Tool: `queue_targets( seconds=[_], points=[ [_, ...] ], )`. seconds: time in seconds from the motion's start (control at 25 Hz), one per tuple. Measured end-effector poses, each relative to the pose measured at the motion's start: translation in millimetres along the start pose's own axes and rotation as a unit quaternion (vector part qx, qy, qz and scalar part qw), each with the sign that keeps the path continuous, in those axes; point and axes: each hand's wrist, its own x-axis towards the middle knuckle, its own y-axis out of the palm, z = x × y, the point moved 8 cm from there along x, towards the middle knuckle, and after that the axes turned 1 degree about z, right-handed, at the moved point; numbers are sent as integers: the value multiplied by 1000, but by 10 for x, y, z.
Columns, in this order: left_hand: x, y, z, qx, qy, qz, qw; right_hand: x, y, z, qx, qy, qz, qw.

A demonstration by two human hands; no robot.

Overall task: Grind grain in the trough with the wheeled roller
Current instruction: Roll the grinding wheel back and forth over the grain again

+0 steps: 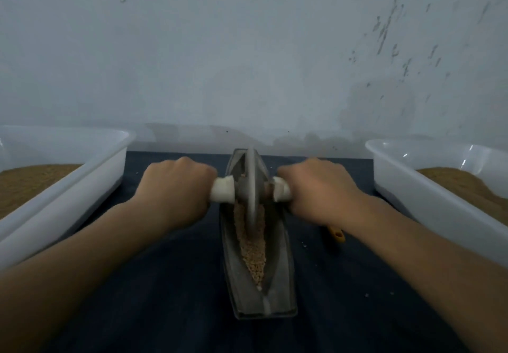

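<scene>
A long grey boat-shaped trough [283, 264] lies lengthwise on the dark cloth in the middle of the head view. Pale brown grain [251, 253] fills its groove. A grey wheeled roller [251, 184] stands upright in the groove in the far half of the trough. Its pale axle handles stick out on both sides. My left hand [176, 187] grips the left handle [223, 193]. My right hand [319, 184] grips the right handle [280, 191].
A white plastic tub [82, 176] with brown grain stands at the left, and a second white tub [417, 190] with brown grain at the right. A yellow-handled tool [337, 235] lies partly hidden under my right forearm. A pale wall rises close behind the table.
</scene>
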Motion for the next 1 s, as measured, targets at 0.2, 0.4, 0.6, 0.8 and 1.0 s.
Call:
queue_targets(
  seconds=[0.2, 0.4, 0.6, 0.8, 1.0],
  points=[
    [-162, -189, -133, 67, 58, -63, 994, -348, -91, -5, -2, 14, -48, 999],
    [400, -23, -102, 30, -55, -27, 998, 428, 126, -63, -16, 88, -47, 995],
    [-113, -147, -178, 35, 7, -39, 999, -188, -33, 55, -32, 16, -65, 997],
    [-316, -306, -170, 40, 61, -82, 994, -409, -297, 160, -87, -16, -132, 987],
    [458, 97, -60, -21, -52, 20, 998, 456, 95, -30, -29, 93, -40, 994]
  ],
)
